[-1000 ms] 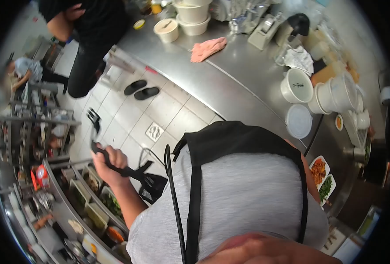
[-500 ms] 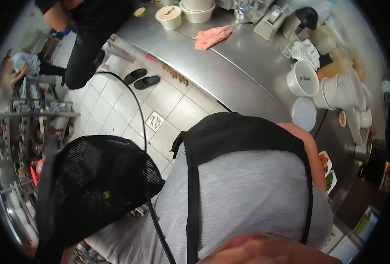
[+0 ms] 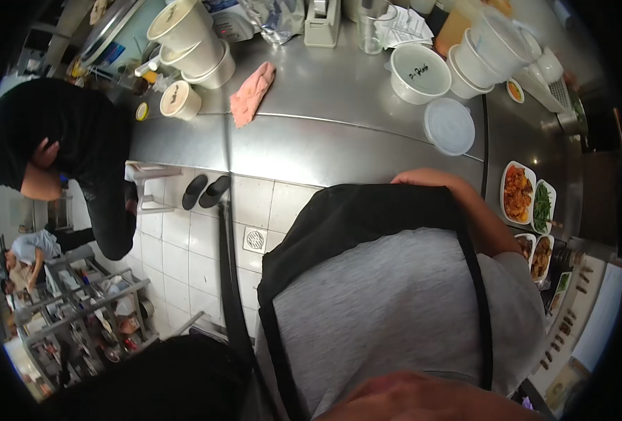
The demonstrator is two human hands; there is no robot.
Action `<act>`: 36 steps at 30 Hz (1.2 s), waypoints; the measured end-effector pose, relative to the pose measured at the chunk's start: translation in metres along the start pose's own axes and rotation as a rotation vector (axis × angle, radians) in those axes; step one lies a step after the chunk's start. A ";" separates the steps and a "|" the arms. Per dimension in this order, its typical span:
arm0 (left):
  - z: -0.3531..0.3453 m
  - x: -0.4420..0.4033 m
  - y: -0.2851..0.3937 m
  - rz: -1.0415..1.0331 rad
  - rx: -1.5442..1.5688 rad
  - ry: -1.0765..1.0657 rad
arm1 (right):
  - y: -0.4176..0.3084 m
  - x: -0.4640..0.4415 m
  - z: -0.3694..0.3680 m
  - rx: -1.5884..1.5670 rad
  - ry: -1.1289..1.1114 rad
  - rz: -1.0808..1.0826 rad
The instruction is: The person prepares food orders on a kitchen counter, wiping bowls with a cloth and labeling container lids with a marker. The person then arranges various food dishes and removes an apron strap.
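My right hand (image 3: 422,176) is at the near edge of the steel counter (image 3: 311,151), just beyond my black apron (image 3: 367,203). The apron partly covers its fingers, so I cannot see whether they hold anything. A round translucent lid (image 3: 449,127) is the nearest thing to it on the counter, with a white tub (image 3: 420,74) bearing black writing behind it. My left hand is out of view. At the lower left, a large black shape (image 3: 177,375) fills the edge of the view; what holds it is hidden.
A pink cloth (image 3: 252,93) lies on the counter near stacked tubs (image 3: 188,45). White trays of food (image 3: 518,193) are at the right. A person in black (image 3: 90,154) is at the left, near dark slippers (image 3: 205,192) on the tiled floor. A cluttered rack (image 3: 90,309) stands lower left.
My view has turned, bringing more of the counter and the food trays into sight. My right hand has come into view. The black mesh item has dropped toward the lower left edge.
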State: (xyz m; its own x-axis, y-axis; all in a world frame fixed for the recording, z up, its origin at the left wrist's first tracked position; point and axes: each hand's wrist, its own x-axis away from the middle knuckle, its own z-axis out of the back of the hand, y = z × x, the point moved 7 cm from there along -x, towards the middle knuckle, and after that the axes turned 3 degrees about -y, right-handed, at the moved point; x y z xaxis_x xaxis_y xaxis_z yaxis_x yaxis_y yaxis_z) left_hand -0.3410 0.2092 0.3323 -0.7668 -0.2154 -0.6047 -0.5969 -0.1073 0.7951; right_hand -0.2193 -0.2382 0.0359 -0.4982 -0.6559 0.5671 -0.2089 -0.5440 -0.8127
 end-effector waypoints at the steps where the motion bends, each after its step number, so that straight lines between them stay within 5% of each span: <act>1: 0.000 -0.001 -0.004 0.011 -0.013 -0.008 | 0.000 0.001 0.000 -0.002 0.010 0.004; 20: 0.009 -0.016 -0.020 0.120 -0.360 -0.154 | -0.015 0.032 0.023 -0.151 0.092 0.060; 22: 0.011 -0.021 -0.011 0.108 -0.433 -0.191 | -0.072 0.058 0.046 0.122 0.135 0.078; 30: 0.008 -0.071 0.042 -0.026 -0.708 -0.424 | -0.253 0.070 0.025 0.613 0.272 0.746; 36: -0.038 -0.145 0.078 -0.226 -0.698 -0.724 | -0.384 0.075 -0.002 0.582 0.327 1.130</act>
State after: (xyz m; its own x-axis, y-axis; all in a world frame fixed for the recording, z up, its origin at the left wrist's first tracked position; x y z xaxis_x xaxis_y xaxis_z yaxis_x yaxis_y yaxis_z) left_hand -0.2668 0.1948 0.4835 -0.7501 0.4916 -0.4423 -0.6519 -0.6621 0.3697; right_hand -0.1783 -0.0777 0.3904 -0.3551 -0.7839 -0.5094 0.8059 0.0195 -0.5917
